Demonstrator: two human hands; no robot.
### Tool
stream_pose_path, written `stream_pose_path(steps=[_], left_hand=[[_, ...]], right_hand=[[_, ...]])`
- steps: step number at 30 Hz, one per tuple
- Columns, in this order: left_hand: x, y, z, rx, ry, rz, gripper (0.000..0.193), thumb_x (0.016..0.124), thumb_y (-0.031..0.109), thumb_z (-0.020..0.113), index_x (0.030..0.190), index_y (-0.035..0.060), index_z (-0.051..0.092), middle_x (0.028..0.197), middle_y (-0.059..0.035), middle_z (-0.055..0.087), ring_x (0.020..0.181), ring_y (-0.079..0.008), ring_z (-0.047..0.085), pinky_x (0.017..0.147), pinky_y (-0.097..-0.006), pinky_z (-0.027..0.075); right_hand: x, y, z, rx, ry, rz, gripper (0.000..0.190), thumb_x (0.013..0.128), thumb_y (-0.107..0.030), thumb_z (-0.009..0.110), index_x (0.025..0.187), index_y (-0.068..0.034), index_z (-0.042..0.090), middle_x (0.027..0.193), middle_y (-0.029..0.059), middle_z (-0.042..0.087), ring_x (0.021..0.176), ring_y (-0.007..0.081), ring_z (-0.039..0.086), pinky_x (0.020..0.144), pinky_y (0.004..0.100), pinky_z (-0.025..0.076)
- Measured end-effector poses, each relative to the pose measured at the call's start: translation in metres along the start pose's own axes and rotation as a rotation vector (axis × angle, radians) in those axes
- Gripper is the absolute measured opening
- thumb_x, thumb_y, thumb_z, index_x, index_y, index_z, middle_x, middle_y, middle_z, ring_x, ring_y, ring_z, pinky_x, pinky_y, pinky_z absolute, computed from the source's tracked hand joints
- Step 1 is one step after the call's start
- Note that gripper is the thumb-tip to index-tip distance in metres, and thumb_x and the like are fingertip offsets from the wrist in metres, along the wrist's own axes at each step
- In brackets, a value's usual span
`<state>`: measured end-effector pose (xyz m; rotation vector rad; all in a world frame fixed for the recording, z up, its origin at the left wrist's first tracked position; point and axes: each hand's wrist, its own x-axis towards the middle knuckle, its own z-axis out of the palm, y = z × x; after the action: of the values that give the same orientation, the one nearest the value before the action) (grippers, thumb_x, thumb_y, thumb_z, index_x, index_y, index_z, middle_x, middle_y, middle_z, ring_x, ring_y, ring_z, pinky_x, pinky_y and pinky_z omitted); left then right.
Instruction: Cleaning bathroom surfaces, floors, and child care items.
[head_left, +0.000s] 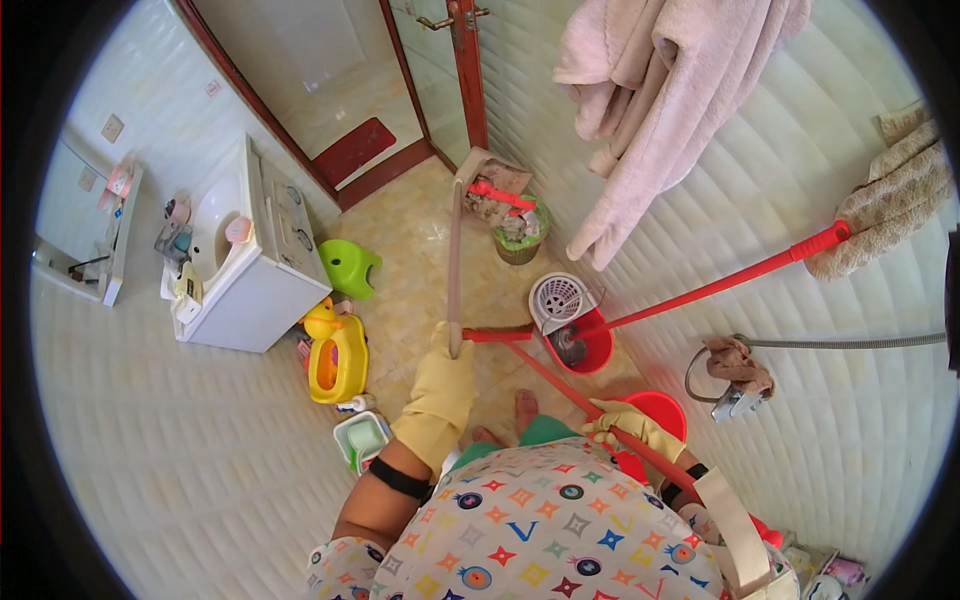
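My left hand, in a yellow rubber glove, grips the end of a long-handled dustpan's pale handle. Out at the far end, the dustpan has a dirt-stained inside and overlaps the edge of a small waste bin with a green liner. A red strip-like item lies across the dustpan's front; whether it touches the bin, I cannot tell. Gloved the same way, my right hand holds the red handle of a broom. The red broom head is beside my left hand, bristles facing the bin.
A red mop bucket with a white spin basket holds a mop leaning to the wall. Beside my right hand stands a red basin. Left are a vanity cabinet, green stool and yellow potty. Pink robe hangs right.
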<state>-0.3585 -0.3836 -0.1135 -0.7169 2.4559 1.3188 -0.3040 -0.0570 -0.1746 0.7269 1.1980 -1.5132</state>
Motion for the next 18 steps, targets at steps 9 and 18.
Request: stream_pose_path(steps=[9, 18], left_hand=[[0.008, -0.04, 0.099, 0.094, 0.103, 0.025, 0.056, 0.102, 0.031, 0.053, 0.152, 0.0115, 0.036, 0.102, -0.0291, 0.068, 0.086, -0.0413, 0.068, 0.069, -0.0459, 0.054], [-0.018, -0.061, 0.054, 0.116, -0.065, -0.07, 0.064, 0.1, 0.036, 0.055, 0.156, 0.0158, 0.032, 0.115, -0.0293, 0.066, 0.101, -0.0485, 0.064, 0.085, -0.0512, 0.05]], right_hand=[[0.031, 0.017, -0.054, -0.075, -0.207, -0.064, 0.072, 0.094, -0.005, 0.054, 0.157, 0.0, 0.019, 0.107, 0.0161, 0.07, 0.065, 0.0108, 0.064, 0.052, 0.0206, 0.05], [0.016, 0.018, -0.045, 0.052, -0.11, -0.062, 0.073, 0.093, -0.003, 0.05, 0.158, -0.002, 0.017, 0.107, 0.016, 0.07, 0.064, 0.008, 0.062, 0.053, 0.0196, 0.05]])
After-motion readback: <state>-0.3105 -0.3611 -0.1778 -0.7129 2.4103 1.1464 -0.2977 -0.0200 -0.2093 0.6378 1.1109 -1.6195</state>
